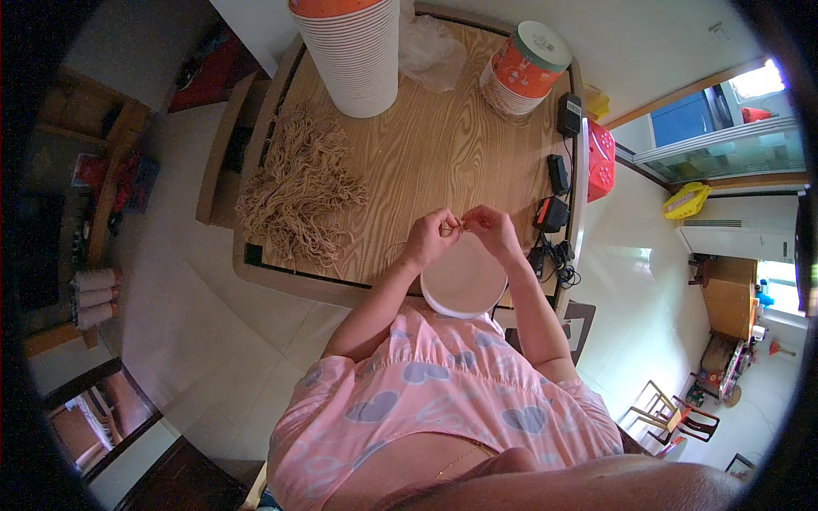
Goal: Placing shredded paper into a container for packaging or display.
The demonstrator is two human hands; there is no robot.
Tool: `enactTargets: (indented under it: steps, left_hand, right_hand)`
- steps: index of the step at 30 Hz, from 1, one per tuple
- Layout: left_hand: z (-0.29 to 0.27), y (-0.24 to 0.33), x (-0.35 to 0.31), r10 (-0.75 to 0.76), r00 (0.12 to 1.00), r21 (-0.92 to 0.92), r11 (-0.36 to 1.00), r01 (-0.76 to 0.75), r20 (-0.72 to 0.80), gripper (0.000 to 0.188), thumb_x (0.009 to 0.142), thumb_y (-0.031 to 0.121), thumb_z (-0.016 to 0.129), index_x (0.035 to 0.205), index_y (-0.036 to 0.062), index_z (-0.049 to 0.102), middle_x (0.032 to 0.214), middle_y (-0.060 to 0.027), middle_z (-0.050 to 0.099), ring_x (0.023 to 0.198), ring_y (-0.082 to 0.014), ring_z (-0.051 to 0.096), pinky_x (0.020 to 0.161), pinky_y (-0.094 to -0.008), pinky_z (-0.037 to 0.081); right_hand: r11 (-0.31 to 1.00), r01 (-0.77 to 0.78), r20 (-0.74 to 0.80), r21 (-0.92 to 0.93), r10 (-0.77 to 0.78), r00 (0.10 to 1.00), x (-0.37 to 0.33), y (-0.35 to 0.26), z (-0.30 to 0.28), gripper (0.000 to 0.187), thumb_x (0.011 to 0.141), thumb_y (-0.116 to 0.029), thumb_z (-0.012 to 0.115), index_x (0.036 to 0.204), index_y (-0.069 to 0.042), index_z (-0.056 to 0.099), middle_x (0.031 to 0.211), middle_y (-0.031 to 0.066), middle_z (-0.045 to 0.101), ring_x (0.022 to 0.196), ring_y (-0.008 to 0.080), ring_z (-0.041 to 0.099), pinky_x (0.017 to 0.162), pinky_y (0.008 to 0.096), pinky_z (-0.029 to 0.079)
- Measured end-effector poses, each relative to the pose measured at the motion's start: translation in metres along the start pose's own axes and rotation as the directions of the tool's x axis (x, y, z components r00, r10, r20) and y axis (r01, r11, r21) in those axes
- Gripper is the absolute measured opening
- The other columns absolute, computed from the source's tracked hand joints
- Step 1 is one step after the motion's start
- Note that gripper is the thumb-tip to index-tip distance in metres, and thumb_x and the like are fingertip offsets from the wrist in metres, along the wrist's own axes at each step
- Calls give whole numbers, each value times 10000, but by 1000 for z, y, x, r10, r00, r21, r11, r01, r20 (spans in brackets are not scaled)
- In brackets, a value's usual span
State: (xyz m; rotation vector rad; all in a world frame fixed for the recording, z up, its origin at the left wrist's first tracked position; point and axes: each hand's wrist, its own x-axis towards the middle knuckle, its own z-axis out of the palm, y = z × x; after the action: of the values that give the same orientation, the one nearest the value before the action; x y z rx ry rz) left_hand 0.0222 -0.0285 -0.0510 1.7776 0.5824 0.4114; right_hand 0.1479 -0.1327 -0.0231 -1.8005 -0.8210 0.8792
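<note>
In the head view, we hold our left hand and right hand close together, fingertips pinching a thin piece, too small for us to name, at the far rim of the white tub. This tub stands at the near edge of the desk, right of the beige cord heap.

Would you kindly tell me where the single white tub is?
In the head view, the white tub is near centre, just below the left hand and right hand.
</note>
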Motion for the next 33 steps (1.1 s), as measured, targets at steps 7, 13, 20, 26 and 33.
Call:
enactTargets:
  steps: [7, 13, 20, 26, 33]
  left_hand:
    - [0, 4, -3, 61, 998, 92, 994, -57, -34, 110, 714, 82, 638, 757, 38, 547, 709, -70, 599, 627, -186, 577, 570, -290, 445]
    - [0, 3, -4, 85, 996, 96, 992, -80, -40, 113, 722, 101, 637, 768, 42, 551, 714, -77, 600, 643, -217, 591, 582, -308, 453]
    - [4, -3, 0, 49, 997, 76, 996, -45, -53, 134, 711, 127, 647, 724, 48, 540, 592, -82, 558, 481, -190, 525, 456, -327, 399]
    - [7, -15, 1, 21, 998, -56, 998, -24, -58, 129, 730, 113, 654, 745, 35, 553, 612, -62, 577, 508, -125, 532, 469, -280, 410]
    - [5, -14, 8, -147, 989, -488, 862, 133, 11, 87, 803, 88, 609, 760, 30, 560, 692, -3, 599, 626, -56, 538, 536, -217, 432]
  right_hand:
    - [982, -171, -11, 78, 172, 985, 3, 0, -1, 107, 789, -50, 589, 847, 39, 596, 776, 54, 624, 737, 92, 559, 665, 220, 453]
    - [995, -98, 18, -1, 98, 995, 4, 3, -1, 107, 794, -58, 599, 846, 35, 593, 778, 49, 623, 739, 95, 567, 661, 225, 459]
    - [999, 21, -50, 38, -19, 999, 6, 11, 2, 98, 765, 6, 593, 860, 9, 570, 782, 35, 607, 744, 102, 583, 672, 250, 472]
    - [973, 36, -56, -230, -50, 997, -3, -10, 6, 120, 731, 12, 604, 849, -8, 597, 771, 81, 616, 730, 153, 606, 668, 266, 476]
    - [894, 270, -66, -357, -313, 948, -6, -11, 5, 136, 726, 37, 571, 840, -23, 614, 783, 101, 583, 715, 206, 587, 646, 282, 474]
